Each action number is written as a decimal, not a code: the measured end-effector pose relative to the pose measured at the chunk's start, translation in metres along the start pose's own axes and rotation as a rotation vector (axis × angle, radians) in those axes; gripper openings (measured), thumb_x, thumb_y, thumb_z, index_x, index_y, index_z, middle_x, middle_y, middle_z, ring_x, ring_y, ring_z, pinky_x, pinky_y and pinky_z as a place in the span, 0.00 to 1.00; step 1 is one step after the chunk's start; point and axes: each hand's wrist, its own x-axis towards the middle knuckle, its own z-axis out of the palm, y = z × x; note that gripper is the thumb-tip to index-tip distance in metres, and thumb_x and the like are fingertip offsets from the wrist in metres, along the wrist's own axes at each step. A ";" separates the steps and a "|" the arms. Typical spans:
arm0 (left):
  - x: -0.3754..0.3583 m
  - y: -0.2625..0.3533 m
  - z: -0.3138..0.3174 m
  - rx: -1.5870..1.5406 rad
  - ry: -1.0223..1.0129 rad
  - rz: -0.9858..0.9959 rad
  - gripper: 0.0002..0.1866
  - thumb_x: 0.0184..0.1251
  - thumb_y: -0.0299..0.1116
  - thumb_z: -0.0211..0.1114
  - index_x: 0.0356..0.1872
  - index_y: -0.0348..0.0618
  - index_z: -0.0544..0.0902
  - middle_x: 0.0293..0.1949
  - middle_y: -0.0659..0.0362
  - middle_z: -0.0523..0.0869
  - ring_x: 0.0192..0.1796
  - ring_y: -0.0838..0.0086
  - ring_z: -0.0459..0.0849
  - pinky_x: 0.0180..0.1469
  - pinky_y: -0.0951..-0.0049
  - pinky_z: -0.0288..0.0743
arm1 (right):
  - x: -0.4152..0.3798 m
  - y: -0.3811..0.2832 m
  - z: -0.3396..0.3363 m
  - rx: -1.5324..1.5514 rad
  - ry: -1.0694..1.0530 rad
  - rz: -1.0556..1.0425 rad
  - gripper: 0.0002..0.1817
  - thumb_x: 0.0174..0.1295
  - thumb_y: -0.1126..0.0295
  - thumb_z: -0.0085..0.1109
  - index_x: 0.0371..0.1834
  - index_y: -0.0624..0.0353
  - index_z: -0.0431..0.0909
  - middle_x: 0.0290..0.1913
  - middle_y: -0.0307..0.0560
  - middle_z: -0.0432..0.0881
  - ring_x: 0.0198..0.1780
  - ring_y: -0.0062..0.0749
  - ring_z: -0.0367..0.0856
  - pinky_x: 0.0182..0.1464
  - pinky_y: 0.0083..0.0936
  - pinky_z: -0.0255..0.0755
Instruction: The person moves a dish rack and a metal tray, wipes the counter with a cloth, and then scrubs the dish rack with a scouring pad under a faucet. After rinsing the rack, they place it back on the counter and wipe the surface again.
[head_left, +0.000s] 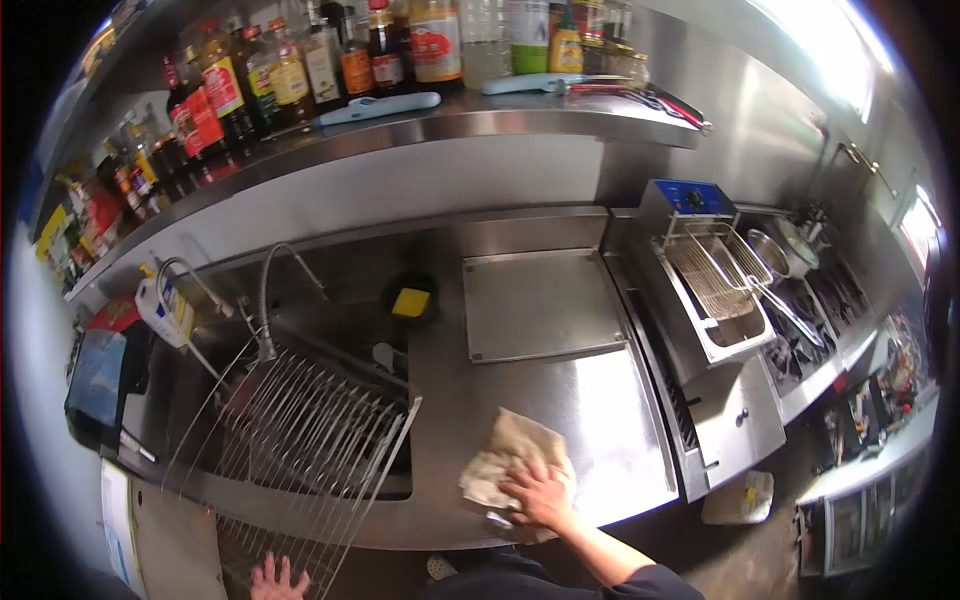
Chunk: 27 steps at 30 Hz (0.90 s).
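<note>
My right hand (541, 494) presses a beige cloth (512, 452) onto the steel counter (440, 440), near its front edge, with its fingers bent over the bunched fabric. Part of the cloth is hidden under the palm. A small shiny object (498, 520) lies by the cloth's lower edge. At the bottom of the view, my left hand (278, 580) has its fingers spread and holds nothing. It is beside the lower end of a wire rack (330, 440), which lies tilted across the sink (400, 480) and overhangs the front edge.
A yellow sponge (411, 303) sits in a dark bowl behind the sink. A flat steel lid (540, 305) covers the counter's back. To the right stands a fryer (715, 290) with a wire basket (715, 265). Bottles (290, 80) line the shelf (420, 125) above.
</note>
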 end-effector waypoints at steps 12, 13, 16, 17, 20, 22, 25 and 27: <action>0.052 -0.079 0.197 -0.150 0.124 -0.236 0.08 0.46 0.38 0.51 0.28 0.53 0.74 0.48 0.55 0.77 0.55 0.51 0.70 0.50 0.34 0.63 | -0.037 0.036 -0.010 0.112 0.042 0.058 0.32 0.32 0.48 0.67 0.48 0.31 0.76 0.59 0.31 0.69 0.66 0.41 0.56 0.61 0.52 0.50; 0.051 -0.083 0.201 -0.150 0.130 -0.232 0.08 0.46 0.38 0.51 0.28 0.53 0.74 0.48 0.55 0.77 0.55 0.51 0.70 0.50 0.34 0.63 | -0.037 0.037 -0.011 0.161 0.049 0.061 0.31 0.33 0.48 0.67 0.48 0.31 0.76 0.59 0.30 0.68 0.66 0.42 0.56 0.62 0.53 0.49; 0.046 -0.090 0.204 -0.090 0.135 -0.262 0.09 0.44 0.36 0.51 0.30 0.53 0.73 0.50 0.57 0.75 0.57 0.51 0.68 0.52 0.32 0.61 | -0.033 0.050 -0.011 0.481 0.069 0.098 0.39 0.39 0.48 0.66 0.59 0.44 0.67 0.62 0.42 0.65 0.67 0.46 0.55 0.64 0.50 0.47; 0.045 -0.091 0.204 -0.092 0.145 -0.259 0.09 0.44 0.36 0.51 0.30 0.53 0.73 0.50 0.57 0.75 0.57 0.51 0.68 0.52 0.32 0.61 | -0.030 0.055 -0.007 0.765 0.122 0.173 0.44 0.41 0.48 0.65 0.64 0.50 0.63 0.64 0.47 0.63 0.67 0.48 0.56 0.65 0.49 0.48; 0.047 -0.095 0.211 -0.035 0.081 -0.299 0.12 0.42 0.34 0.52 0.33 0.54 0.72 0.55 0.56 0.74 0.59 0.50 0.67 0.54 0.30 0.58 | -0.005 0.062 -0.027 1.515 0.353 0.398 0.55 0.46 0.47 0.63 0.72 0.50 0.37 0.70 0.56 0.49 0.67 0.51 0.55 0.64 0.47 0.53; 0.058 -0.099 0.221 -0.017 0.051 -0.325 0.12 0.41 0.33 0.52 0.33 0.53 0.72 0.55 0.56 0.73 0.59 0.50 0.67 0.54 0.30 0.58 | 0.012 0.081 -0.031 1.700 0.464 0.457 0.54 0.48 0.46 0.61 0.72 0.45 0.34 0.71 0.54 0.45 0.65 0.52 0.57 0.60 0.48 0.58; 0.083 -0.106 0.247 0.003 -0.014 -0.379 0.13 0.41 0.32 0.53 0.33 0.53 0.73 0.55 0.57 0.74 0.59 0.51 0.67 0.54 0.31 0.59 | 0.029 0.100 -0.053 1.856 0.570 0.412 0.51 0.51 0.48 0.58 0.72 0.40 0.33 0.71 0.50 0.45 0.62 0.50 0.59 0.53 0.47 0.65; 0.106 -0.113 0.264 -0.026 -0.064 -0.411 0.14 0.41 0.32 0.52 0.35 0.53 0.74 0.55 0.56 0.73 0.59 0.50 0.66 0.54 0.31 0.59 | 0.031 0.104 -0.070 1.786 0.647 0.448 0.51 0.48 0.42 0.58 0.72 0.36 0.37 0.71 0.50 0.45 0.55 0.47 0.64 0.48 0.43 0.69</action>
